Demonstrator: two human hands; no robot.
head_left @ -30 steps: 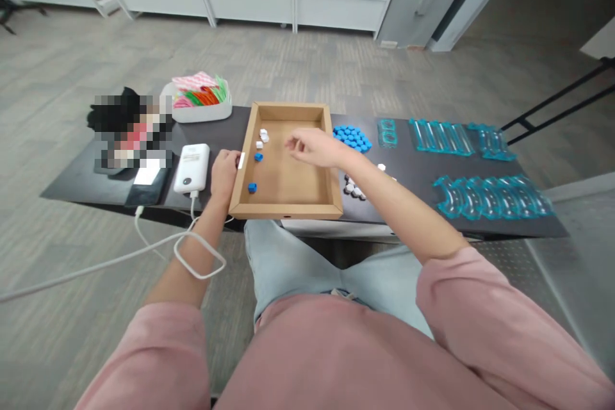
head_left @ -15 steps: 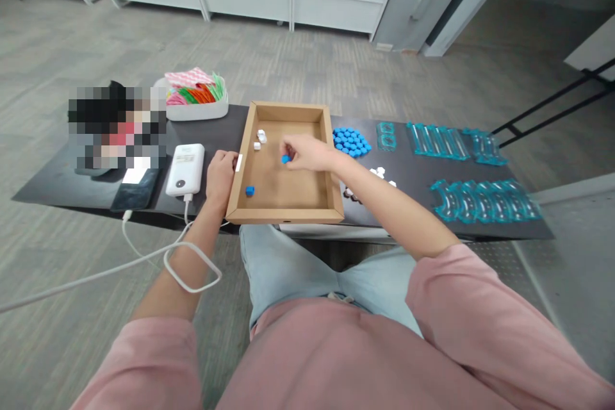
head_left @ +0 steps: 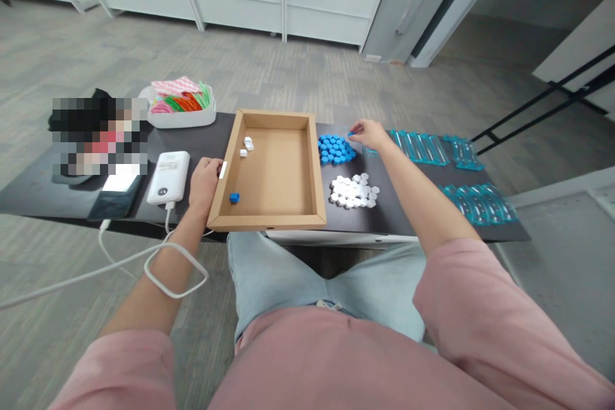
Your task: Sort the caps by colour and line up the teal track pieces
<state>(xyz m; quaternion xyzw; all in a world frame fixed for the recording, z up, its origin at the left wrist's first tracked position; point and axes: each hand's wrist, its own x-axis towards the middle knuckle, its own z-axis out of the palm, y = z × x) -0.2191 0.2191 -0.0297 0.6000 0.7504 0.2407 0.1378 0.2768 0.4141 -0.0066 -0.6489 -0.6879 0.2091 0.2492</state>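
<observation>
A shallow cardboard tray (head_left: 262,222) lies on the dark table. At its left rim my left hand (head_left: 205,186) is closed, fingers against the wall. Inside are several small white blocks (head_left: 243,153) toward the upper left and one blue block (head_left: 234,197) at the lower left. To the right of the tray, my right hand (head_left: 369,134) pinches a small blue block (head_left: 352,134) beside the far right edge of a pile of blue hexagonal blocks (head_left: 336,149). A group of white hexagonal blocks (head_left: 354,192) is laid out nearer to me.
Clear teal-edged plastic pieces (head_left: 420,147) lie in rows on the right of the table (head_left: 384,224). A white power bank (head_left: 168,177) with a cable, a dark phone (head_left: 118,192) and a white basket (head_left: 182,118) of colourful strips are on the left.
My right hand has left the tray's inside and moved right to the blue pile, still with a blue block at its fingertips. My left hand stays at the rim. The view has shifted slightly.
</observation>
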